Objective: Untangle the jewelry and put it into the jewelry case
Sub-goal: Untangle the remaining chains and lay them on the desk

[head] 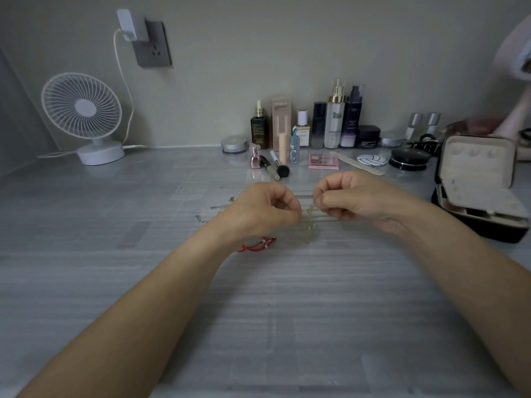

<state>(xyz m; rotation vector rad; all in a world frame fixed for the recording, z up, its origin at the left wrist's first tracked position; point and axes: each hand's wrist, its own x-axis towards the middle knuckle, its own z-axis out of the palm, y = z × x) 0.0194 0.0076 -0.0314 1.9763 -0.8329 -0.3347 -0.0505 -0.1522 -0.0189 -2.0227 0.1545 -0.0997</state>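
A tangle of thin gold chains (311,218) is stretched between my two hands above the grey desk. My left hand (258,209) pinches one end with curled fingers. My right hand (349,196) pinches the other end, its fingers curled inward. Part of the tangle hangs down to the desk between them. A silver chain (214,208) lies on the desk left of my left hand. A red cord bracelet (257,245) lies just below my left wrist. The jewelry case (475,182), black outside and cream inside, stands open at the right.
A white desk fan (86,116) stands at the back left with its cable running to a wall socket. Several cosmetic bottles (334,119), brushes, a pink palette (323,161) and round compacts line the back wall. A pink lamp (517,81) is at the far right.
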